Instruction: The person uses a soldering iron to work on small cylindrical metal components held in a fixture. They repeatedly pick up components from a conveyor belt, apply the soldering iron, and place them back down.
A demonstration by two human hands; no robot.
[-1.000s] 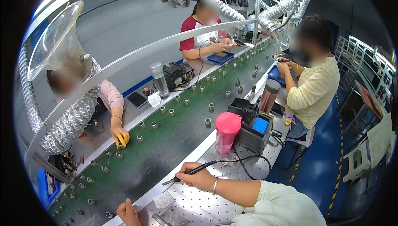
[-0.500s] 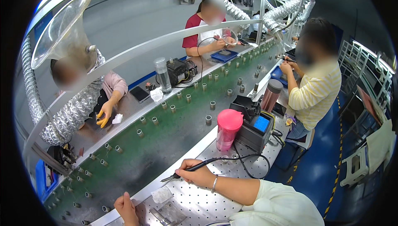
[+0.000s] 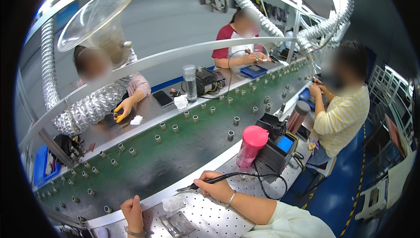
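One head-worn fisheye looks down, near the bench (image 3: 210,211), across a green belt (image 3: 192,148)

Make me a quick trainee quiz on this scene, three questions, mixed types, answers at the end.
1. Multiple choice: what is in the wearer's right hand?
A) tweezers
B) a corded pen-shaped tool
C) a phone

2. True or false: the pink lidded cup stands on the perforated bench, not on the green belt.

3. Fill in the blank: the rectangular pad set in the black station beside the cup is coloured ____.

Key: 1. B; 2. True; 3. blue
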